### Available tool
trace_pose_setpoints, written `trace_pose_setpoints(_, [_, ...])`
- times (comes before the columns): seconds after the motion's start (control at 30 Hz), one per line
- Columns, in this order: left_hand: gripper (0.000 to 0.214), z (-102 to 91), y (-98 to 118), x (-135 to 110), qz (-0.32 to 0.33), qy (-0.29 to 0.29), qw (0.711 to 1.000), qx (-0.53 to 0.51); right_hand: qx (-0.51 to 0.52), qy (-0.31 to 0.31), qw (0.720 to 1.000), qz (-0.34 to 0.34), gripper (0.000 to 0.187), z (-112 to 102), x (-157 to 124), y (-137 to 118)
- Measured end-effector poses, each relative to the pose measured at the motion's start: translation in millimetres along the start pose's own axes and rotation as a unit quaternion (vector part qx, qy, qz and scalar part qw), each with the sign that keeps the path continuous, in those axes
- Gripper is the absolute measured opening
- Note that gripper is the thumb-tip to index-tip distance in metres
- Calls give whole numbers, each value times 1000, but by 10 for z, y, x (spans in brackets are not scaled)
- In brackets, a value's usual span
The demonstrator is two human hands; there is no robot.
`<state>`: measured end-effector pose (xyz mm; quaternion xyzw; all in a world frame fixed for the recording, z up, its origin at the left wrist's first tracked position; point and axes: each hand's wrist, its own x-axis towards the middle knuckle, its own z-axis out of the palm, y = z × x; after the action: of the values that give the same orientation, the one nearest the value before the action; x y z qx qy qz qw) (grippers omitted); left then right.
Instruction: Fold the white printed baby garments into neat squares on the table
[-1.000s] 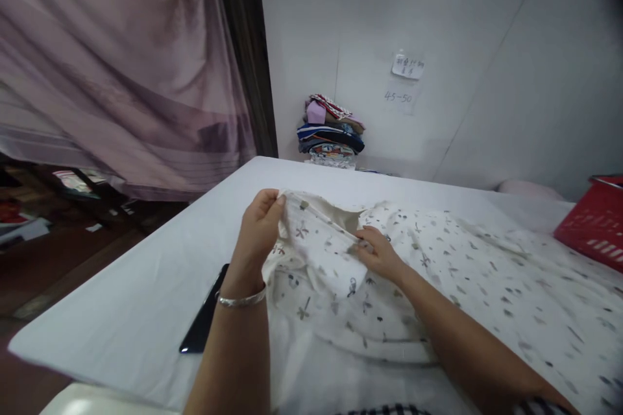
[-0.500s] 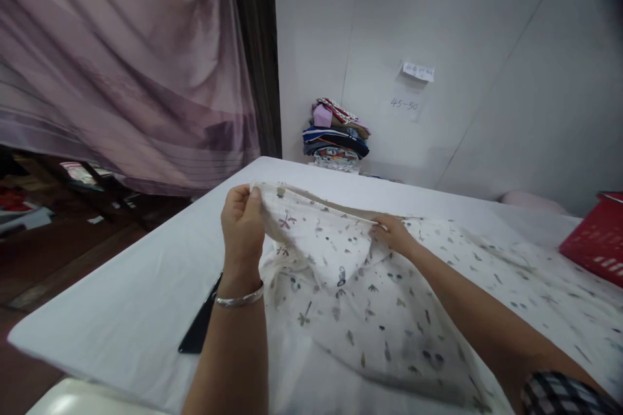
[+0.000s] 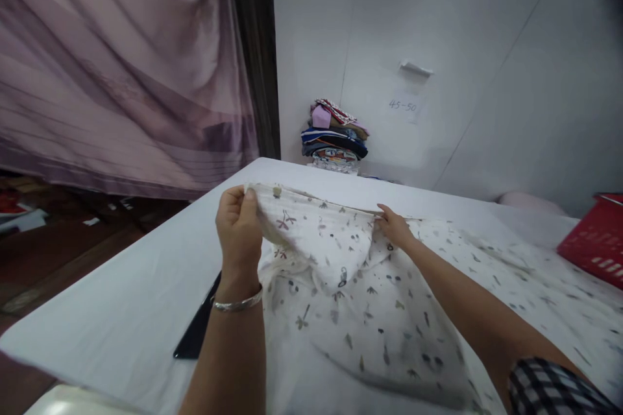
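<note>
A thin white cloth [image 3: 360, 298] printed with small leaf and twig shapes hangs between my two hands and drapes down toward me. My left hand [image 3: 238, 220], with a silver bangle at the wrist, pinches the cloth's upper left corner, thumb on top. Farther right along the same top edge, my right hand [image 3: 393, 225] grips the cloth with its fingers closed on it. The stretch of edge between them is held up and fairly straight, with a fold sagging below. More of the printed cloth spreads over the table to the right.
The table [image 3: 131, 292] has a white cover. A flat black object [image 3: 197, 331] lies partly behind my left forearm. Folded clothes [image 3: 335, 136] are stacked against the wall, and a red basket [image 3: 594, 240] stands at right. Pink curtain-like fabric [image 3: 146, 71] hangs at left.
My left hand has shifted slightly left with its corner. My right hand has moved a little on the cloth's edge, its index finger now raised more. The edge between the hands looks flatter.
</note>
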<state>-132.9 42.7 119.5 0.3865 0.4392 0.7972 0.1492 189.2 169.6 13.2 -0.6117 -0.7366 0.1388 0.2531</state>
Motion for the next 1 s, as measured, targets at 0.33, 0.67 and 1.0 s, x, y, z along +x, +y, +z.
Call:
trace_pose_setpoints(0.33, [12,-38,-124,83,-17,41,999,28,-11,6,1000,-14,33,-158,38,159])
trace_pose_setpoints(0.67, [12,-5,-22,58,-14,54,998,0,8,-63,998,-28,54,-121,-43,225])
trace_pose_setpoints(1.0, [13,-29,-38,84,-7,61,998,9,-50,-22,998,-15,21,-181,38,243])
